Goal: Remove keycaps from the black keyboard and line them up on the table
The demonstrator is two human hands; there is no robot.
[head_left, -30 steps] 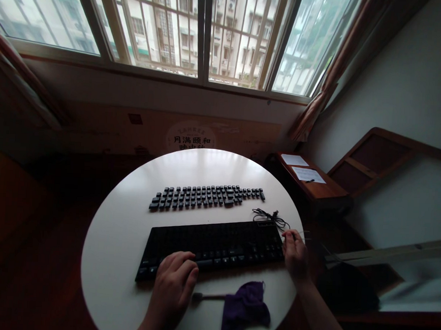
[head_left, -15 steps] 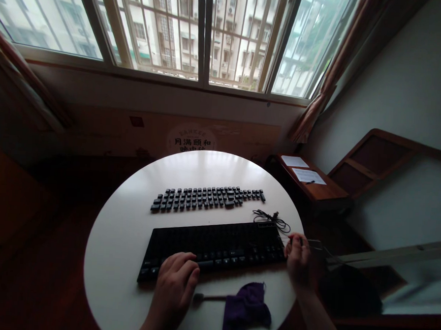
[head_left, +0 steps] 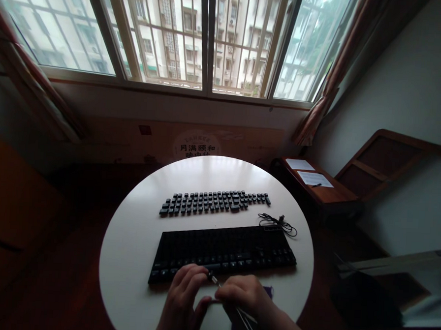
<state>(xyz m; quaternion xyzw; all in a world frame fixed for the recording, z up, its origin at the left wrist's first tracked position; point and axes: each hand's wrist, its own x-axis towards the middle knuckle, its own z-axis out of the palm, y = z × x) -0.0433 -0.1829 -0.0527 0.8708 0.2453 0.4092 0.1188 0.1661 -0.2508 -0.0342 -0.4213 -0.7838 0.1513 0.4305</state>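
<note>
My right hand (head_left: 244,293) is closed on a wire keycap puller (head_left: 247,320), whose thin prongs stick out below the hand. At the puller's tip, by the keyboard's front edge, is a small dark piece that looks like a keycap (head_left: 210,275). My left hand (head_left: 187,295) curves beside it, forefinger at the dark piece and thumb apart lower down. Behind both hands lies a black keyboard (head_left: 216,248), its front row and right side still bearing keys. Loose black keycaps (head_left: 203,203) stand in rows beyond it.
The round white table (head_left: 127,258) carries everything. A coiled cable (head_left: 278,223) sits at the keyboard's back right. A purple cloth (head_left: 269,290) is mostly hidden under my right arm. Right of the table, a wooden chair (head_left: 326,192) holds papers and a pen.
My right hand has moved left with the puller, from the keyboard's right end to beside my left hand. A dark piece now shows at the puller's tip. The view has shifted slightly.
</note>
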